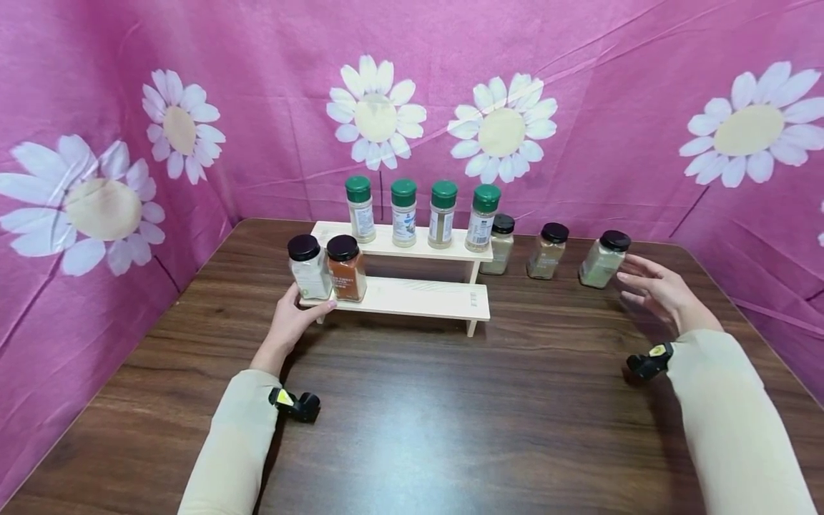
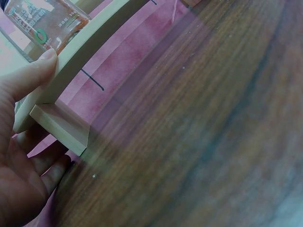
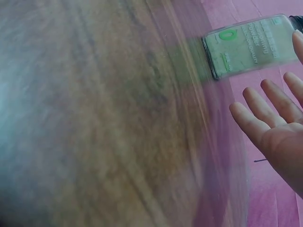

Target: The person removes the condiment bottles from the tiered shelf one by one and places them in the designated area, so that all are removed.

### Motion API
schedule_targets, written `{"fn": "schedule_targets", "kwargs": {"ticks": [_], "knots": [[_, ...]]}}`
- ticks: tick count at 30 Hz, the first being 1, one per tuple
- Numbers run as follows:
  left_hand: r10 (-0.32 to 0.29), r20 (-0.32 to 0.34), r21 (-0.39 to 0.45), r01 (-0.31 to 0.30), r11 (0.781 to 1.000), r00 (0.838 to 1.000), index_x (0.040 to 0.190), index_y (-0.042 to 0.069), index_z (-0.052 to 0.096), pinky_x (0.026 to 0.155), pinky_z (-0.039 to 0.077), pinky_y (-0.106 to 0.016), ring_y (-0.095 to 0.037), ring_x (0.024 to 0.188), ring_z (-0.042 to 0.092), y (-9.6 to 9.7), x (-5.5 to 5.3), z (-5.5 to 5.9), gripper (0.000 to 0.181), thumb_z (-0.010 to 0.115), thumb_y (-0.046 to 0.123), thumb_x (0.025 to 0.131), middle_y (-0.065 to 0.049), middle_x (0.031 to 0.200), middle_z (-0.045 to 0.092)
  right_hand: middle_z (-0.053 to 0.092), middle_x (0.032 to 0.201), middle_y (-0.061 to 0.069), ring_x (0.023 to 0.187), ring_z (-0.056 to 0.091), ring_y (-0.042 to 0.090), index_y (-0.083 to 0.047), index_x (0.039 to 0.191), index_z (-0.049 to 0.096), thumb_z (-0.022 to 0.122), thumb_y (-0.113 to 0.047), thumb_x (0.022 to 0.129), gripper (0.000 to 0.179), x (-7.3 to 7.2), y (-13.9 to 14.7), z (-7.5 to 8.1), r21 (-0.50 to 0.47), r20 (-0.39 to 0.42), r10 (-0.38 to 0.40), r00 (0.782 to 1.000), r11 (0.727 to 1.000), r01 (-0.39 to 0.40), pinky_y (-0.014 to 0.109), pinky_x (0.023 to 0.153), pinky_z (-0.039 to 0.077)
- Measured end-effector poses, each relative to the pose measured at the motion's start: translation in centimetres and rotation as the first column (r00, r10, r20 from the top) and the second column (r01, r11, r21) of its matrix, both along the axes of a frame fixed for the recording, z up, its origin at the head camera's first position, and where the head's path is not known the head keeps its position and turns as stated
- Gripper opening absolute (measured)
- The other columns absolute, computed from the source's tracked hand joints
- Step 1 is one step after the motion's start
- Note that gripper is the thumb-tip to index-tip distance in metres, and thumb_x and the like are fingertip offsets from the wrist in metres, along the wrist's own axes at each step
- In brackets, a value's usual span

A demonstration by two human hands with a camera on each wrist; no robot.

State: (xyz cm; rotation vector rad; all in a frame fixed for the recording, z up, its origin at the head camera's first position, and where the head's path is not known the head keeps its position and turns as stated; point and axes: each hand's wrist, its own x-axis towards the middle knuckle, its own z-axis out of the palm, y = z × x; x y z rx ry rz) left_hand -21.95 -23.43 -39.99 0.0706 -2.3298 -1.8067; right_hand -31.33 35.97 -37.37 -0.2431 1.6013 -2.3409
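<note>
Gripping the wooden rack (image 1: pixel 425 297) mid-frame, the left hand (image 1: pixel 291 322) curls round its lower left end; at right of frame, the right hand (image 1: pixel 661 292) has fingers spread beside a black-lidded green jar (image 1: pixel 599 266).

In the head view, a green-capped bottle (image 1: pixel 480 229) on the wooden rack (image 1: pixel 425 298) covers part of the jar (image 1: pixel 499 252) just beyond its right end, the fingers of the left hand (image 1: pixel 290 323) are partly hidden at the other end, and much label print is too small to read. The left wrist view crops the orange jar (image 2: pixel 57 23); the right one crops the right hand (image 3: pixel 286 135) and the green jar's (image 3: pixel 251 49) lid, and blurs the table (image 3: pixel 118 142).
</note>
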Motion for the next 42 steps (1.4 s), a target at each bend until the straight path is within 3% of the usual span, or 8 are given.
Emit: {"fn": "schedule_targets", "kwargs": {"ticks": [13,19,27,33,38,42], "knots": [[0.003,-0.024,0.005,-0.003,1.0,1.0,0.122,0.005,0.04,0.089,0.028,-0.033,-0.019,0.105,0.04,0.1,0.0,-0.1,0.062,0.072,0.015,0.07,-0.012,0.118,0.046,0.058,0.105,0.004,0.093,0.055,0.017,-0.009,0.112,0.054,0.042,0.012,0.085,0.037,2.1,0.0,-0.7,-0.055,-0.038,0.081,0.996,0.995,-0.083,0.032,0.075,0.045],[0.008,-0.034,-0.007,-0.008,1.0,0.999,0.122,0.006,0.041,0.091,0.027,-0.033,-0.019,0.107,0.038,0.1,0.0,-0.2,0.062,0.072,0.016,0.07,-0.011,0.118,0.046,0.058,0.106,0.003,0.095,0.054,0.016,-0.009,0.114,0.054,0.041,0.01,0.086,0.037,3.0,-0.3,-0.6,-0.007,-0.072,0.127,0.989,0.992,-0.127,0.031,0.076,0.044],[0.002,-0.038,-0.004,-0.002,1.0,0.999,0.123,0.005,0.04,0.092,0.026,-0.034,-0.02,0.108,0.038,0.1,0.0,-0.1,0.062,0.072,0.015,0.071,-0.012,0.119,0.045,0.055,0.111,0.011,0.1,0.051,0.02,-0.003,0.121,0.047,0.034,0.014,0.087,0.041,4.1,-1.3,-0.2,-0.063,-0.151,0.273,0.95,0.956,-0.285,0.033,0.082,0.04],[0.0,-0.032,-0.01,-0.001,1.0,0.999,0.123,0.005,0.04,0.092,0.026,-0.034,-0.02,0.108,0.038,0.1,0.0,0.0,0.063,0.072,0.017,0.07,-0.012,0.119,0.045,0.051,0.117,0.012,0.106,0.047,0.021,-0.003,0.125,0.043,0.029,0.017,0.086,0.045,4.8,-2.8,0.2,-0.064,-0.19,0.339,0.922,0.932,-0.356,0.034,0.085,0.038],[-0.004,-0.032,-0.005,0.004,1.0,0.999,0.124,0.005,0.039,0.092,0.025,-0.035,-0.02,0.108,0.038,0.1,0.0,0.0,0.064,0.072,0.018,0.07,-0.013,0.12,0.045,0.048,0.12,0.011,0.109,0.045,0.021,-0.001,0.127,0.039,0.029,0.018,0.086,0.046,5.1,-4.0,0.4,-0.04,-0.221,0.363,0.905,0.924,-0.381,0.034,0.086,0.036],[-0.001,-0.029,-0.004,0.001,1.0,1.0,0.124,0.005,0.039,0.092,0.026,-0.035,-0.02,0.108,0.038,0.1,0.0,0.0,0.064,0.072,0.017,0.07,-0.012,0.12,0.045,0.05,0.118,0.01,0.106,0.047,0.02,-0.001,0.127,0.039,0.032,0.016,0.086,0.045,5.3,-4.9,0.4,0.016,-0.229,0.356,0.906,0.932,-0.363,0.032,0.086,0.037]]}}
